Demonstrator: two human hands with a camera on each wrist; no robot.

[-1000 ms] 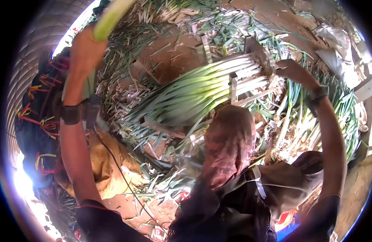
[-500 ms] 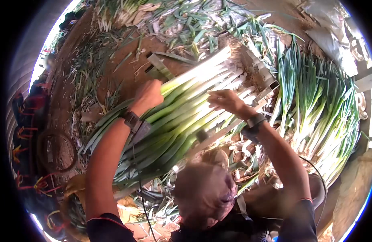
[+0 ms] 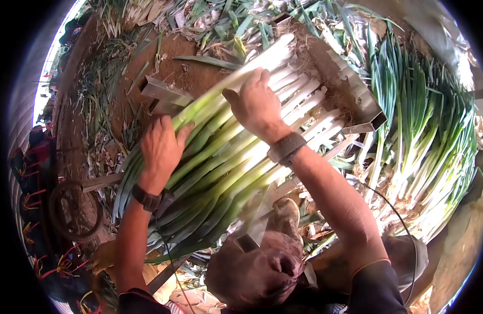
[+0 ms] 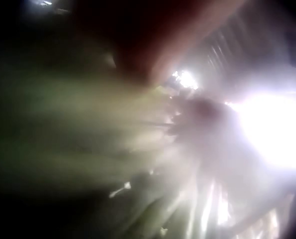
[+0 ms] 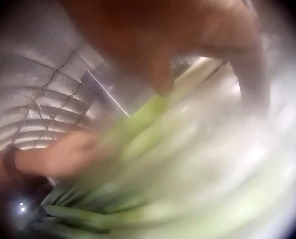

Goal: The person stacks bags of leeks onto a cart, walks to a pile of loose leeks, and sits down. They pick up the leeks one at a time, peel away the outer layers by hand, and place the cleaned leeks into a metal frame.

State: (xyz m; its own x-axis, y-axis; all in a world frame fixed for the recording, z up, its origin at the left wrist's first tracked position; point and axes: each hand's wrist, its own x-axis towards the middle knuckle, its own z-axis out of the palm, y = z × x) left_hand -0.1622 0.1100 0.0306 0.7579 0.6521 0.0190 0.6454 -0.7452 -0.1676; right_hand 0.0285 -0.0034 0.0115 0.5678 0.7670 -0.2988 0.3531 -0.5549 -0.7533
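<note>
Long leeks (image 3: 220,180) lie side by side in a metal-framed rack, white root ends at the upper right and green leaves at the lower left. My left hand (image 3: 161,149) rests on the green part of the leeks at the far edge, thumb spread from the fingers. Farther up, my right hand (image 3: 258,104) lies over the pale shanks, its thumb apart from its fingers. The right wrist view shows that thumb against a light green shank (image 5: 148,112). Blur and glare hide most of the left wrist view.
A metal channel (image 3: 341,73) borders the root ends. More leeks (image 3: 408,131) are piled on the right. Leaf trimmings (image 3: 210,21) litter the soil beyond. A person's cloth-covered head (image 3: 257,269) is at the near edge. A wheel (image 3: 75,209) stands at left.
My left hand came down from the upper left, where it held a leek, onto the row. My right hand moved left from the root ends onto the shanks. The view shifted closer.
</note>
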